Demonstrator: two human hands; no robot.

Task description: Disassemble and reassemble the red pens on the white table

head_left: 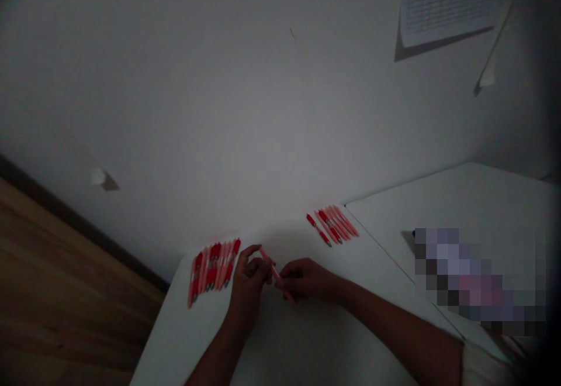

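A pink pen (274, 272) is held slantwise between both hands above the white table (280, 351). My left hand (249, 278) grips its upper part with thumb and fingers. Closed around the lower part is my right hand (307, 279), and the pen's end sticks out beneath those fingers. Left of my left hand lies a row of several pink and red pens (213, 268), side by side. Beyond my right hand, near the wall, is another group of pink and red pens (333, 224). One red pen (318, 230) lies a little apart at that group's left.
The table meets a pale wall (263, 111) at the back. A second white table surface (421, 199) joins on the right, with a pixelated area over it. A wooden surface (65, 292) is at the left. A printed sheet (449, 3) hangs on the wall.
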